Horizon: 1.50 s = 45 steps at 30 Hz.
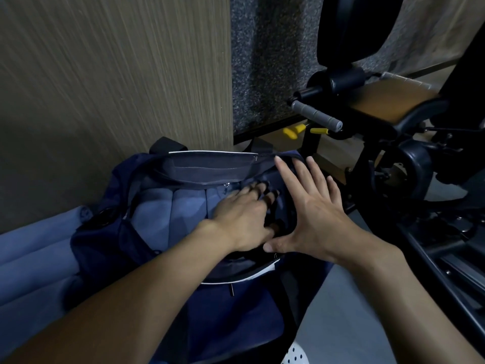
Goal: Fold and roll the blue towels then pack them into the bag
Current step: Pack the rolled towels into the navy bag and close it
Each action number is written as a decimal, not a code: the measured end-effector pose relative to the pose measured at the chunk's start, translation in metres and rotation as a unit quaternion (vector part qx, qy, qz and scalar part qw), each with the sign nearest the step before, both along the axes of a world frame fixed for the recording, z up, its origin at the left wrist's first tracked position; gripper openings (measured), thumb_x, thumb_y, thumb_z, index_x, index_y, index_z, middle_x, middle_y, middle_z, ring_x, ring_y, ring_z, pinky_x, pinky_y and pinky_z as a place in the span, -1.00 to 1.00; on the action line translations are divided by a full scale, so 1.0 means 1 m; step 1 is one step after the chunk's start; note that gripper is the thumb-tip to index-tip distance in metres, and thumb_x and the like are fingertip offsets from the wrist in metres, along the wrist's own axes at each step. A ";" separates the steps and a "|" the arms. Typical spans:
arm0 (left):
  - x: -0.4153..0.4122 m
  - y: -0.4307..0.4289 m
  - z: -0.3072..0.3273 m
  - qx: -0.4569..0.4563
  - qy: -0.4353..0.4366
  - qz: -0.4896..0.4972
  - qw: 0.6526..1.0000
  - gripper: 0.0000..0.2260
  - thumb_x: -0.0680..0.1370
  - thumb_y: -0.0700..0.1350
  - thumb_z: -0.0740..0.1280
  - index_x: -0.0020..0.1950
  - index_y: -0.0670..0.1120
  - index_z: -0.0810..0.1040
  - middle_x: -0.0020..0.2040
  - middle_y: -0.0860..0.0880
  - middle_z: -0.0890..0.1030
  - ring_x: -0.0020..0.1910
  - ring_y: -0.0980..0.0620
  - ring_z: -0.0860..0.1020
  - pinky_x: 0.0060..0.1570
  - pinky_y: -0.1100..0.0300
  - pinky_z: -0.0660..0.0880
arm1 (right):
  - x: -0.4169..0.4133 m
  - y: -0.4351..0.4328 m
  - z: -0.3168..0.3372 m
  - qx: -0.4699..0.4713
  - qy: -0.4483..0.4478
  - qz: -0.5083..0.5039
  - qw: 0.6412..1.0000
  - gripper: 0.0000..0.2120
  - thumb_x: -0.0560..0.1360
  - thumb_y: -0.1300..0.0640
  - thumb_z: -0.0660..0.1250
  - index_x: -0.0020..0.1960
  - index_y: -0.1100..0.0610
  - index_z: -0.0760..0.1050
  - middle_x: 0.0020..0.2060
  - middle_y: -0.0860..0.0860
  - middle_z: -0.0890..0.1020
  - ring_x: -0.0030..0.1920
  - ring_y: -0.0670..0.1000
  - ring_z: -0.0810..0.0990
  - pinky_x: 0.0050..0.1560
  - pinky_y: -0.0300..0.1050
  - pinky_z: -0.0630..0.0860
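**A:** Where are the towels?

**B:** At least three rolled blue towels (168,216) lie side by side inside the navy bag (236,319), which is unzipped at the top. More towels (34,258) lie left of the bag, cut off by the frame edge.

**A:** And the hands?

**B:** The left hand (244,214) reaches into the bag and rests on the rightmost roll. Its grip is flat with the fingers stretched forward. The fingertips sink into shadow at the bag's right end, so what they touch there is hard to make out. Its thumb is hidden behind the right hand (312,206), which hovers over the bag's right end with its grip spread wide and holding nothing.

**A:** Anything around the bag?

**B:** A wood-grain panel (105,74) stands behind the bag. A black exercise machine (367,114) stands to the bag's right, dim and partly out of frame
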State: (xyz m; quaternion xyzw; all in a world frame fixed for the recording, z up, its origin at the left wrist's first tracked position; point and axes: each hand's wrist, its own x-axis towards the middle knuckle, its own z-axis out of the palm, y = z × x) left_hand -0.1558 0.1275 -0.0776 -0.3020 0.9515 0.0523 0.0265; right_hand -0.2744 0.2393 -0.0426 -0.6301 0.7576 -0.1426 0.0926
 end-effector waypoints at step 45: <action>0.039 -0.006 0.002 -0.044 -0.093 -0.128 0.986 -0.39 0.63 0.26 -0.01 0.61 0.07 -0.09 0.62 -0.05 -0.16 0.58 -0.01 -0.21 0.55 0.00 -0.11 | -0.021 0.007 -0.009 -0.033 -0.069 0.006 0.997 0.25 0.09 -0.45 0.49 0.50 -0.35 -0.28 0.54 -0.25 -0.12 0.50 -0.18 -0.38 0.50 0.08 -0.25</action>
